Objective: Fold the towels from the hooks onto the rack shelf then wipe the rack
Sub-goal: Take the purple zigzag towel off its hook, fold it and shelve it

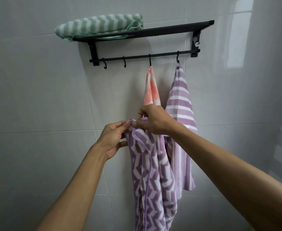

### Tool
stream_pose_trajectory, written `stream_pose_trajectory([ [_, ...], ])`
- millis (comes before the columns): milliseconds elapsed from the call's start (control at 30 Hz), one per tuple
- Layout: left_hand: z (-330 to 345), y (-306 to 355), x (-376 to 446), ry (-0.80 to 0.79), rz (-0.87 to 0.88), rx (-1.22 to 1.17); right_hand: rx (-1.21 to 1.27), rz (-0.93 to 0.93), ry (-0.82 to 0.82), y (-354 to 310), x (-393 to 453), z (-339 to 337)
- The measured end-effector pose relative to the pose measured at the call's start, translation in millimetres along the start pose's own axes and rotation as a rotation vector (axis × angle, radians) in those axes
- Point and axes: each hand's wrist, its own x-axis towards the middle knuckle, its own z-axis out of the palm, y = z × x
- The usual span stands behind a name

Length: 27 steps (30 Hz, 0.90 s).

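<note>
Here, both hands are holding up a purple zigzag towel (151, 177) in front of the tiled wall (45, 97). The left hand (113, 139) is pinching its top hem with curled fingers, and the right hand (153, 120), just beside it, is gripping the same hem. The towel is hanging down below both hands. Behind the right hand, a pink towel (151, 90) and a purple striped towel (180, 104) are hanging from hooks. Above, a folded green towel (98, 25) is lying on the black rack shelf (153, 30).
</note>
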Motion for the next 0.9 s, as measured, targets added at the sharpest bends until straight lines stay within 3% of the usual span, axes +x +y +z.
stream_pose_trajectory([
  [200,3,-10,-4,-0.021,-0.031,-0.048,0.041,-0.001,-0.008,-3,6,0],
  [367,9,-12,-9,-0.005,-0.033,-0.059,0.318,0.075,-0.134,0,2,-3],
  [667,9,-21,-10,-0.027,-0.082,-0.141,0.213,0.02,-0.187,-2,-6,-9],
  [900,3,-24,-12,-0.147,-0.062,-0.2,0.206,-0.006,-0.067,16,-1,-1],
])
